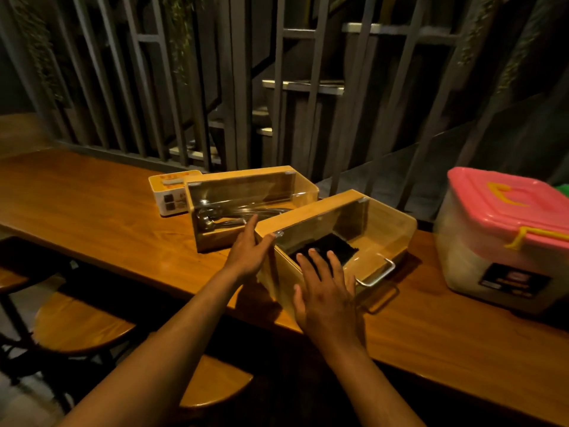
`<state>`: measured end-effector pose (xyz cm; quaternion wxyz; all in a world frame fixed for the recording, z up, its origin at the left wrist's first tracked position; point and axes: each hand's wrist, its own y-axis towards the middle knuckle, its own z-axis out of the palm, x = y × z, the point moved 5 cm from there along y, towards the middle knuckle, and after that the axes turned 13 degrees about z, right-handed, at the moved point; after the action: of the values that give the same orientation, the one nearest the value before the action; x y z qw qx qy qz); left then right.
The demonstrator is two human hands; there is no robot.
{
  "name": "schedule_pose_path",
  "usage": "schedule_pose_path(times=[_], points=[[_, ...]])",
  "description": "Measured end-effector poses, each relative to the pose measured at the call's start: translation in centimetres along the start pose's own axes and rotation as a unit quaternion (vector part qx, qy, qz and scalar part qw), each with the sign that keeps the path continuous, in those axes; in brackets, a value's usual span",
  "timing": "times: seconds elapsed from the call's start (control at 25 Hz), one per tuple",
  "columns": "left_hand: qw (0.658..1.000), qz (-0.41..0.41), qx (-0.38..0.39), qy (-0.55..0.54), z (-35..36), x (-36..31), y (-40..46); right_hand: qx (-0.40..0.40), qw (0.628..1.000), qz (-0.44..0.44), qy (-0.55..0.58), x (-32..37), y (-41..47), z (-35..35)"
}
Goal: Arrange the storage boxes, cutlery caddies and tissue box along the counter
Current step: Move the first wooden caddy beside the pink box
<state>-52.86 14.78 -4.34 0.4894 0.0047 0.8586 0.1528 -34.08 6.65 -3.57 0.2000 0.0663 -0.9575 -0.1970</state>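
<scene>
Two wooden cutlery caddies with clear lids stand on the wooden counter. The nearer caddy has a metal handle and something dark inside; the farther caddy holds metal cutlery. My left hand lies flat against the nearer caddy's left end, fingers spread. My right hand rests flat on its near side and lid, fingers apart. A white tissue box sits behind the farther caddy on the left. A translucent storage box with a pink lid stands at the right.
A metal railing runs along the counter's far edge, with stairs behind it. Round wooden stools stand below the counter's near edge on the left. The counter stretches on to the left and along the front right.
</scene>
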Motion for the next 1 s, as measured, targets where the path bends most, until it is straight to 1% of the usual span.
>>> schedule_pose_path(times=[0.12, 0.2, 0.36, 0.48, 0.68, 0.84, 0.92, 1.0], points=[[1.0, 0.017, 0.01, 0.012, 2.8, -2.0, -1.3, -0.028, 0.999, 0.027, 0.034, -4.1, -0.2, -1.6], [0.999, 0.015, 0.009, 0.028, 4.8, -3.4, -2.5, -0.035, 0.998, 0.024, 0.055, -7.0, -0.4, -2.6], [0.997, -0.021, -0.045, 0.064, 7.1, -4.8, -4.5, -0.006, 0.997, -0.009, 0.072, -10.4, -0.5, -4.4], [0.995, -0.024, -0.042, 0.093, 8.4, -6.0, -5.2, 0.004, 0.996, -0.012, 0.084, -12.3, -0.7, -5.5], [0.986, 0.029, 0.007, 0.165, 11.6, -9.2, -6.5, -0.021, 0.991, 0.022, 0.133, -16.9, 0.0, -7.4], [0.971, 0.088, 0.064, 0.213, 13.4, -10.3, -7.1, -0.013, 0.991, -0.002, 0.131, -18.5, 0.4, -7.6], [0.962, 0.117, 0.074, 0.235, 13.5, -10.4, -7.2, -0.017, 0.991, -0.002, 0.132, -18.8, 0.4, -7.4], [0.957, 0.128, 0.07, 0.252, 13.6, -10.5, -6.7, -0.012, 0.99, 0.006, 0.142, -19.2, 0.5, -7.4]])
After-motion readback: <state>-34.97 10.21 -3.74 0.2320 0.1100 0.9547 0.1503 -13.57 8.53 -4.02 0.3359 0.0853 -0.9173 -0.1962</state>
